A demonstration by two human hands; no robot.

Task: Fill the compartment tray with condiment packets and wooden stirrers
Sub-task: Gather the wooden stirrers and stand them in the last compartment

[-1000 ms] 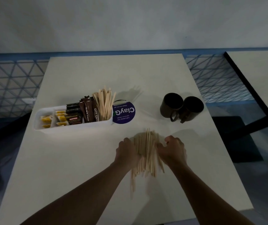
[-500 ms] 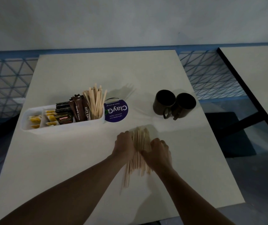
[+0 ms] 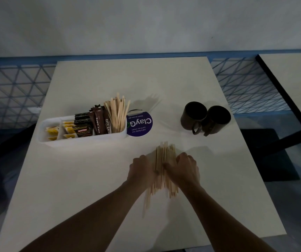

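On the near middle of the table, two hands gather loose stirrers into a bundle.

Left hand point(image 3: 142, 170) and right hand point(image 3: 182, 170) press in from either side on the pile of wooden stirrers point(image 3: 163, 160), fingers curled against it; a few sticks splay out toward the person, blurred. Behind and to the left, the compartment tray point(image 3: 84, 140) already holds yellow packets point(image 3: 52, 131), dark coffee sachets point(image 3: 98, 120) and upright stirrers point(image 3: 118, 115) in its right end, beside a purple round sign point(image 3: 139, 125). Two mugs point(image 3: 205, 117) stand apart. Next, likely: square the bundle, grip it firmly, stand it in that right compartment.
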